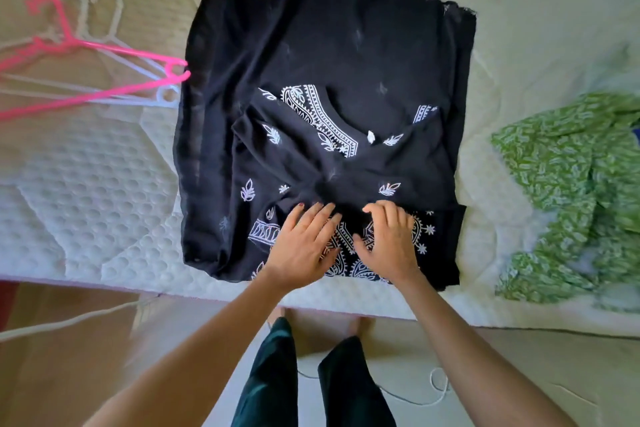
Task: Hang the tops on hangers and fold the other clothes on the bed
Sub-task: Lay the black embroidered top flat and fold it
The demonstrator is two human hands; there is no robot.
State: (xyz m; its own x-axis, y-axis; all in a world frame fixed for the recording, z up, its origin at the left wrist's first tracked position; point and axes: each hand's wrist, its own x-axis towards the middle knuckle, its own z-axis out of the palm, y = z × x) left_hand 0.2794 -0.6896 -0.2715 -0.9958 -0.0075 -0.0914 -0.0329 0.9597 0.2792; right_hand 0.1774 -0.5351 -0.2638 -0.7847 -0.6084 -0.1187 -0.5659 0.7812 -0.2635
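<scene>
A black garment with white embroidery lies folded into a rough square on the bed. Its embroidered neckline faces up in the middle. My left hand rests flat on the near part of the cloth, fingers spread. My right hand lies beside it with fingers curled onto a fold of the fabric; whether it pinches the cloth I cannot tell. A green patterned garment lies crumpled at the right. A pink hanger and two white hangers lie at the left.
The mattress edge runs across just below my hands. Below it are the floor, my legs in dark trousers and a thin white cord. Another white cord hangs off the bed's left front.
</scene>
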